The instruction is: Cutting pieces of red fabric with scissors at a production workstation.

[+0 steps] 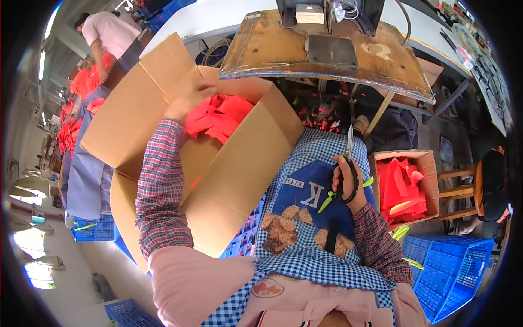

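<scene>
My right hand [348,188] is closed round the black handles of a pair of scissors [349,143] above my lap, its blades pointing away from me. A small yellow-green strip [326,201] is beside the handles. My left arm reaches into a large open cardboard box [234,163] on the left. Inside it, my left hand [188,102] is at the left side of a bunched piece of red cloth [223,115]. Its fingers are blurred, and whether they grip the cloth does not show.
A wooden work surface [272,49] stands ahead. On the right are a smaller box [430,191] of red cloth pieces, a blue plastic crate [449,272] and a wooden stool [460,185]. Another person [111,35] stands at the far left beside red cloth. A blue checked apron covers my lap.
</scene>
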`<state>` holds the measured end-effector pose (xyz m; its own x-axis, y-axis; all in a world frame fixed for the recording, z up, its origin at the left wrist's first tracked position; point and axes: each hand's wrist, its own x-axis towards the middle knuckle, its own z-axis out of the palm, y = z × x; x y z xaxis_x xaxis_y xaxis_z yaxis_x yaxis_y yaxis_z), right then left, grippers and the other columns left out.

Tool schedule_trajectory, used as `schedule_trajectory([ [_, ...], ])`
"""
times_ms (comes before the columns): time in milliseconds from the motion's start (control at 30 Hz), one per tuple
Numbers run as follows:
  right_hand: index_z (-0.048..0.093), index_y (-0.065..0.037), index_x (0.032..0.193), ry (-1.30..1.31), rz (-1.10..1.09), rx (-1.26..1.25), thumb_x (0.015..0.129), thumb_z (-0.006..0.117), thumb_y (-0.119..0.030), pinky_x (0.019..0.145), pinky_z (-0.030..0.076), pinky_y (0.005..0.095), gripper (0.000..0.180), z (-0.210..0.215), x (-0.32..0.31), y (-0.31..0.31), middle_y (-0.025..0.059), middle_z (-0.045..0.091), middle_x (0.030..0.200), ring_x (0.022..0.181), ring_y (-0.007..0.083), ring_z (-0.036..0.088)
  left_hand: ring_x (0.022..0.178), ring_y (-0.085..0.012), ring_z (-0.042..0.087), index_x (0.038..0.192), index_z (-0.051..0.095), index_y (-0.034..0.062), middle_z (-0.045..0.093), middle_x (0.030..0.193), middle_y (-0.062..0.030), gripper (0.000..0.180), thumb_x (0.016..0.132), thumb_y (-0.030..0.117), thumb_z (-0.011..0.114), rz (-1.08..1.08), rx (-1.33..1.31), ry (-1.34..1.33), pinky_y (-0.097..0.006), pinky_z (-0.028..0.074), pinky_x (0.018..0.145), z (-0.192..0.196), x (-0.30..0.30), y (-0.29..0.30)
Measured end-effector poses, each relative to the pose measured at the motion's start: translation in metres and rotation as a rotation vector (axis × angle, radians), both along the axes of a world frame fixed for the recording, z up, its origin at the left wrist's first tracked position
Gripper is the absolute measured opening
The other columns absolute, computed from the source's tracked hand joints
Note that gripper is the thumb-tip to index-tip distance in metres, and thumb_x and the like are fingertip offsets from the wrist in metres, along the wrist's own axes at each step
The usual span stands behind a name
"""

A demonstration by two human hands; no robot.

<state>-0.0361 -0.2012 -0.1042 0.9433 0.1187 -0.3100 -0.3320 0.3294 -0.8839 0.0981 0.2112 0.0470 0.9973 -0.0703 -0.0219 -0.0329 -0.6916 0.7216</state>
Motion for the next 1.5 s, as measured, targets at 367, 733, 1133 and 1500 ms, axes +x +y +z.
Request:
schedule_trajectory([
  [367,0.056,-0.002,0.11,0.007,0.021,-0.059,0.098,0.056,-0.036,0.043,0.04,0.023,0.035,0.005,-0.005,0.014,-0.0011,0.048,0.066,0.049,0.0076,0.048,0.055,-0.0155,0.057,0.09,0.067,0.0044,0.062,0.07,-0.0037,0.034,0.086,0.038,0.071,0.656,-0.333,0.688,-0.032,0.047,0.05,-0.23,-0.033,0.124],
  [733,0.056,-0.005,0.107,-0.049,-0.009,-0.133,0.097,0.058,-0.031,0.043,0.04,0.023,0.028,0.002,-0.006,0.004,-0.0013,0.049,0.065,0.049,0.0077,0.048,0.074,-0.0388,0.067,0.1,0.067,0.0011,0.068,0.083,-0.0215,0.034,0.08,0.029,0.068,0.448,0.426,-0.553,-0.048,0.055,0.068,-0.028,-0.007,0.021],
  [1133,0.044,-0.006,0.137,-0.434,-0.327,0.227,0.098,0.056,-0.027,0.094,0.05,0.0377,0.047,0.047,-0.006,0.035,0.011,0.063,0.121,0.109,0.024,0.063,0.077,-0.0213,0.059,0.121,0.055,0.0049,0.058,0.096,-0.0079,0.041,0.081,0.015,0.058,-0.638,0.618,-0.803,-0.031,0.051,0.057,-0.028,-0.108,-0.224],
  [1500,0.053,-0.002,0.124,-0.182,-0.344,0.265,0.089,0.057,-0.009,0.08,0.054,0.0266,0.036,0.022,-0.014,0.012,0.0095,0.065,0.11,0.096,0.0167,0.065,0.109,-0.0253,0.061,0.129,0.052,-0.0059,0.06,0.123,-0.0201,0.064,0.084,0.035,0.072,-0.645,-0.181,0.237,-0.037,0.048,0.094,-0.048,-0.071,-0.21],
])
